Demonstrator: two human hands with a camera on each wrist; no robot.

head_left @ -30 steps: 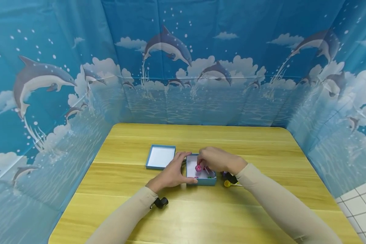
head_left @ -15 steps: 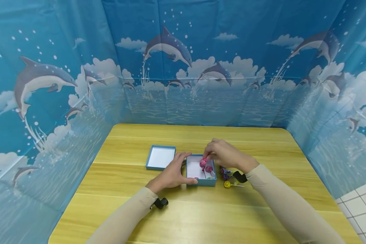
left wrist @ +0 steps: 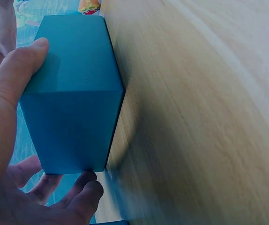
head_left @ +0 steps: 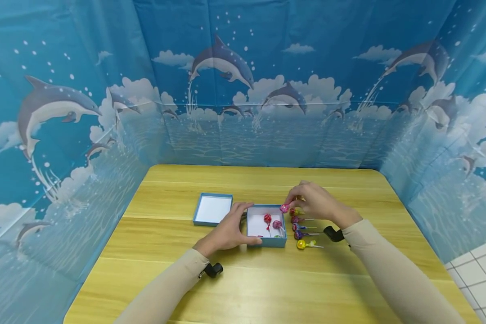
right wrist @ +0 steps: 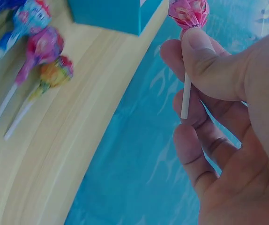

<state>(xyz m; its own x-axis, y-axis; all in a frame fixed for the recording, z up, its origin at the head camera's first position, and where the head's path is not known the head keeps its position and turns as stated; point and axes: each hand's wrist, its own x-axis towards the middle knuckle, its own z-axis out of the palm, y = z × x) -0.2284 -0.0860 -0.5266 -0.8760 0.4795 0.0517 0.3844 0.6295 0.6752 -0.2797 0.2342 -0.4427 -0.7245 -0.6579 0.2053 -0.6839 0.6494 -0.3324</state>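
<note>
My right hand (head_left: pixel 317 203) pinches a pink lollipop (right wrist: pixel 189 13) by the top of its stick, at the far right corner of a blue box (head_left: pixel 266 242). In the right wrist view the white stick points down past the fingers. My left hand (head_left: pixel 227 227) holds the box from its left side, thumb on the front wall and fingers at the back; the left wrist view shows the thumb (left wrist: pixel 29 58) lying on the blue wall. Inside the box are a red lollipop (head_left: pixel 267 218), a dusky pink lollipop (head_left: pixel 277 224) and some partly hidden candy near the front wall.
To the right of the box, several lollipops lie in a column, from a yellow one (head_left: pixel 301 245) in front to a red-and-yellow one (head_left: pixel 293 211) at the back. A blue lid (head_left: pixel 213 223) lies left of the box, white inside up. Dolphin-print curtains surround the wooden table (head_left: pixel 251 288).
My right hand has lifted the pink lollipop out of the box and moved right and back. The lollipop column is uncovered now. My left hand stays on the box.
</note>
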